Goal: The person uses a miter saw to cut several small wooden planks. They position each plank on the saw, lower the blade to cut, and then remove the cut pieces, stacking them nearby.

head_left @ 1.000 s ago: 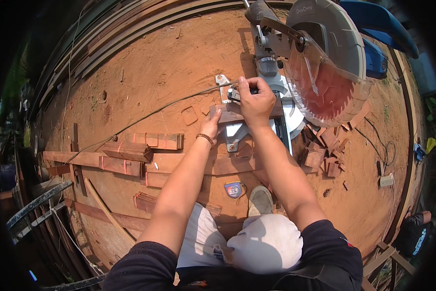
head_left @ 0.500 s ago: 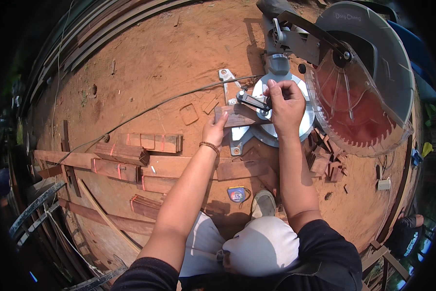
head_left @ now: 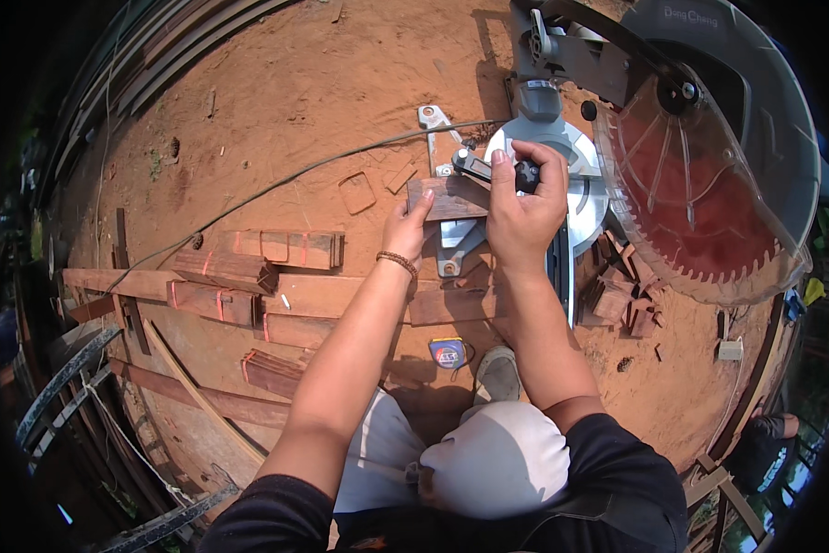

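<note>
My left hand [head_left: 407,225] grips the near-left end of a short dark reddish-brown board [head_left: 453,196], thumb on top. The board lies against the grey metal base of a mitre saw [head_left: 456,247]. My right hand [head_left: 528,203] is closed around a round black knob [head_left: 527,177], with thumb and fingers on either side. The knob is beside a clamp arm [head_left: 473,166] that reaches over the board. To the right, the saw's toothed blade [head_left: 691,203] shows through a clear guard, raised and apart from the board.
Bundles of cut wood [head_left: 290,247] tied with red string lie at left. Offcuts [head_left: 622,295] are piled right of the saw. A blue tape measure [head_left: 448,352] rests near my shoe [head_left: 497,376]. A black cable [head_left: 276,214] crosses the dirt. Another person [head_left: 765,452] is at far right.
My right hand has gone from a raised, curled pose beside the clamp to wrapping the black knob. The left hand still holds the board. The view has shifted slightly.
</note>
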`<act>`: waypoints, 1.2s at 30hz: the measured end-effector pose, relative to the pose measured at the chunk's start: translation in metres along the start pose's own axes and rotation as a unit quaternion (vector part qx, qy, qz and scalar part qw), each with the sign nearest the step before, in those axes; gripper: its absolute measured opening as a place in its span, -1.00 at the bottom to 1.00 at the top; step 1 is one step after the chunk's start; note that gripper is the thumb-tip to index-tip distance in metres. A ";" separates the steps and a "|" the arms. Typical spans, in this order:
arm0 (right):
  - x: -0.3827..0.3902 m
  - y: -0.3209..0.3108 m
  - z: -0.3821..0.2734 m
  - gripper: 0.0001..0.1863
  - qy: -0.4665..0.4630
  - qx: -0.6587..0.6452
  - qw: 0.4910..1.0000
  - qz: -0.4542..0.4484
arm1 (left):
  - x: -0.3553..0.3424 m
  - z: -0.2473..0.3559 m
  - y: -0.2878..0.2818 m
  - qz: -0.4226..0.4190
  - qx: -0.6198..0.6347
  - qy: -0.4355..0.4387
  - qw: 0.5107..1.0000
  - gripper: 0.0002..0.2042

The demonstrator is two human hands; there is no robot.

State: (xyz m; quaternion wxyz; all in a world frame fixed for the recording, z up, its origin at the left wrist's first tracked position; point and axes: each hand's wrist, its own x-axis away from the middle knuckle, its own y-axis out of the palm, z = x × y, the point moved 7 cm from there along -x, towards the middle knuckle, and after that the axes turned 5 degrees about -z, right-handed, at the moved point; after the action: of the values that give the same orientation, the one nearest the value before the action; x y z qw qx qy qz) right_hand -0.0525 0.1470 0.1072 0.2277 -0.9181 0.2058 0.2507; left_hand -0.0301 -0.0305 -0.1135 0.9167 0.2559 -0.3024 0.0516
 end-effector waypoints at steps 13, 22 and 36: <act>-0.010 -0.008 -0.009 -0.83 -0.040 -0.042 0.998 0.024 | 0.010 0.008 0.008 -0.023 0.016 -0.051 0.998 -0.50; 0.002 -0.017 0.061 -0.36 0.104 -0.185 0.969 -0.130 | -0.001 0.001 0.001 -0.068 0.032 -0.067 0.995 -0.53; 0.093 -0.070 0.195 -0.49 0.365 0.047 0.926 -0.087 | -0.006 -0.006 -0.010 -0.075 -0.011 -0.049 0.996 -0.36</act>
State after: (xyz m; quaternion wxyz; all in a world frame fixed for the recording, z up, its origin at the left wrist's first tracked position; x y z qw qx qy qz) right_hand -0.0160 0.2803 -0.0727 0.2009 -0.9485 0.2058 -0.1324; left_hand -0.0296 -0.0358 -0.1257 0.9047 0.2704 -0.3276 -0.0334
